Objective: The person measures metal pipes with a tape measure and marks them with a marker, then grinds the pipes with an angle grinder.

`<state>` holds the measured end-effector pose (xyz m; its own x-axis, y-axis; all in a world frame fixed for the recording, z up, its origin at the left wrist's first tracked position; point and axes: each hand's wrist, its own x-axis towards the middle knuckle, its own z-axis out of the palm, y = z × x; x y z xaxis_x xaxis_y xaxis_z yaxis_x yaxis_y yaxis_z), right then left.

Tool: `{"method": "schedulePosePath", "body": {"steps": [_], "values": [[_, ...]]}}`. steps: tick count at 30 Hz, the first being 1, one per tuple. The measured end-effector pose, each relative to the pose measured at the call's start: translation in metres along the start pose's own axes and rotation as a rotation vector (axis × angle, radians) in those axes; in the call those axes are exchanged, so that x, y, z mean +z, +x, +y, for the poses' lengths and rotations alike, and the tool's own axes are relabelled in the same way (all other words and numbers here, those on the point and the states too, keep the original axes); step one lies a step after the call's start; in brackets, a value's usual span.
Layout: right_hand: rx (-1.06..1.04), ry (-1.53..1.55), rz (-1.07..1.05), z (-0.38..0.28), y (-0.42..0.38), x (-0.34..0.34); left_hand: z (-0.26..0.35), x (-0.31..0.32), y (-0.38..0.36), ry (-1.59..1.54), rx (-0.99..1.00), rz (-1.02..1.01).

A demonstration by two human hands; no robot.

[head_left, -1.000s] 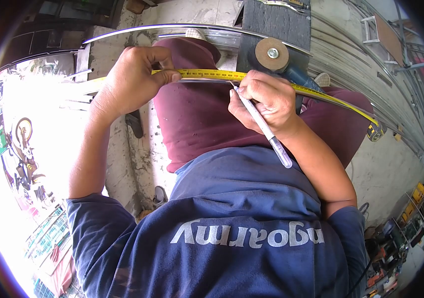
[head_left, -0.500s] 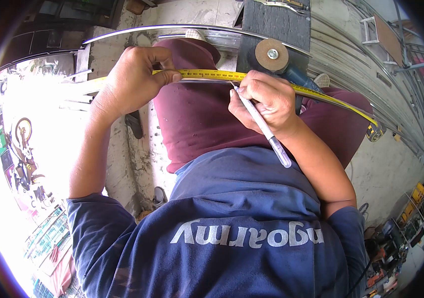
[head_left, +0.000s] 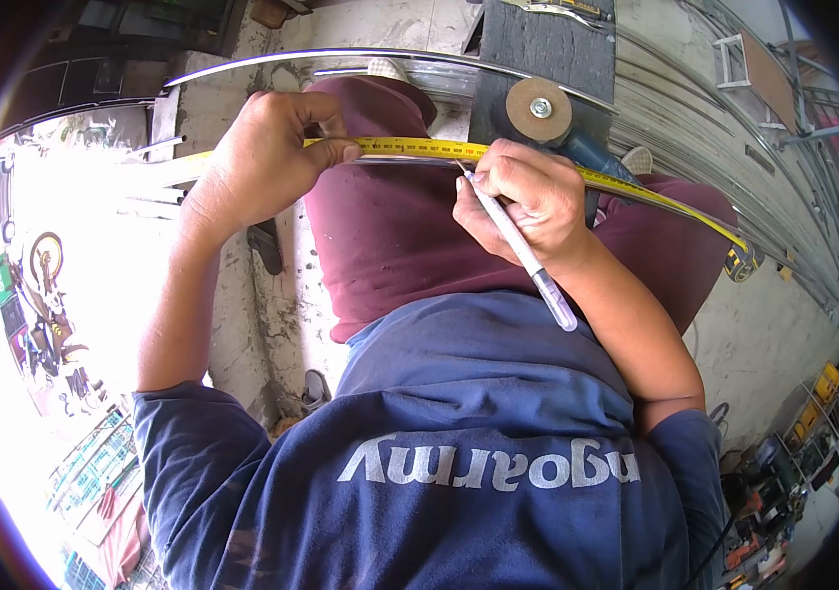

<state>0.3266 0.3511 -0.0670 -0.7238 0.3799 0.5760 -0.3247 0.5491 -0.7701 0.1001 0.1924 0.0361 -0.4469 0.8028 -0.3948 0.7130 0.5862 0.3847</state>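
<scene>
A yellow measuring tape (head_left: 419, 147) is stretched across my lap, lying along a thin metal bar. My left hand (head_left: 277, 152) pinches the tape between thumb and fingers at the left of my lap. In my right hand (head_left: 528, 197) is a clear-bodied pen (head_left: 523, 246), its tip touching or very near the lower edge of the tape. The tape runs on under my right hand to its case (head_left: 742, 263), which rests beyond my knee at the right.
An angle grinder with a round brown disc (head_left: 539, 110) sits on a dark board (head_left: 498, 49) in front of me. Long metal bars (head_left: 675, 118) lie on the floor at the right. Tools (head_left: 759, 511) are piled at the lower right; a sandal (head_left: 315, 387) is near my left side.
At the far left, part of a vehicle has come into view outside. My hands, the tape and the pen have not visibly moved.
</scene>
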Motion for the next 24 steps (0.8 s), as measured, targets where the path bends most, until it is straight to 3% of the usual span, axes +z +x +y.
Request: {"method": "schedulePosePath", "body": {"steps": [12, 15, 19, 22, 24], "values": [[0.006, 0.036, -0.031, 0.001, -0.002, -0.005, 0.002, -0.001, 0.0, -0.003, -0.015, -0.009], [-0.086, 0.058, -0.033, -0.003, -0.001, -0.016, 0.005, -0.004, -0.002, -0.018, -0.003, 0.012], [-0.317, -0.413, -0.034, -0.022, -0.013, -0.081, 0.007, -0.006, -0.002, -0.067, -0.037, -0.005], [-0.118, -0.649, 0.02, -0.012, -0.042, -0.161, 0.009, -0.007, 0.001, -0.076, -0.036, 0.011], [0.077, -1.012, -0.09, -0.016, -0.058, -0.219, 0.003, -0.003, 0.003, -0.07, 0.006, 0.036]]}}
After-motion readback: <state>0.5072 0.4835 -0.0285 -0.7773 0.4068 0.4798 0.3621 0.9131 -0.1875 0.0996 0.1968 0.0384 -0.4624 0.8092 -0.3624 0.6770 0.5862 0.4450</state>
